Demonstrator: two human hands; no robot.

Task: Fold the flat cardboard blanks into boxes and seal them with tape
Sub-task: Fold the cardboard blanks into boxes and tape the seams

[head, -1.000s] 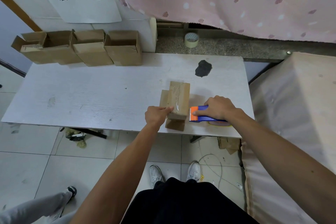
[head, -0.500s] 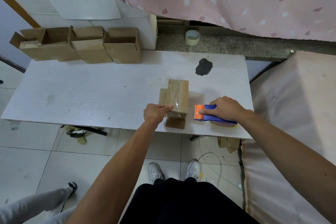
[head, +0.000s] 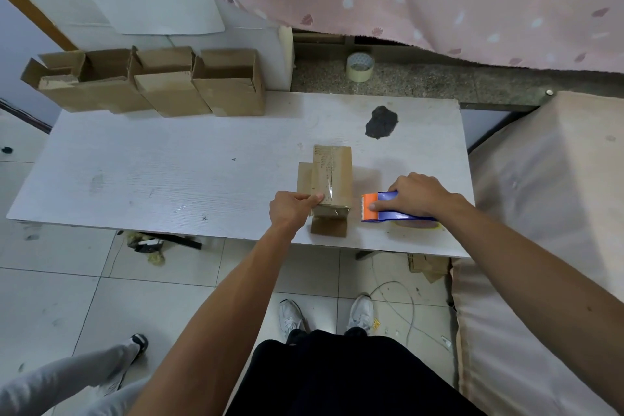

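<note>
A small brown cardboard box point(head: 332, 176) stands near the front edge of the white table point(head: 169, 172), with clear tape along its top seam and flaps sticking out at its left and front. My left hand point(head: 292, 208) grips the box's near left corner, thumb on the taped top. My right hand point(head: 417, 194) holds a blue tape dispenser point(head: 388, 211) with an orange front, which rests on the table just right of the box and apart from it.
Several open folded boxes point(head: 162, 84) line the table's back left under a paper sign. A tape roll point(head: 360, 66) sits on the stone ledge behind. A dark patch point(head: 381, 121) marks the table. A covered mattress point(head: 547, 213) borders the right; another person's legs point(head: 67, 378) stand at lower left.
My right hand has drawn the tape dispenser away from the box's right side, a little to the right along the table. My left hand stays on the box.
</note>
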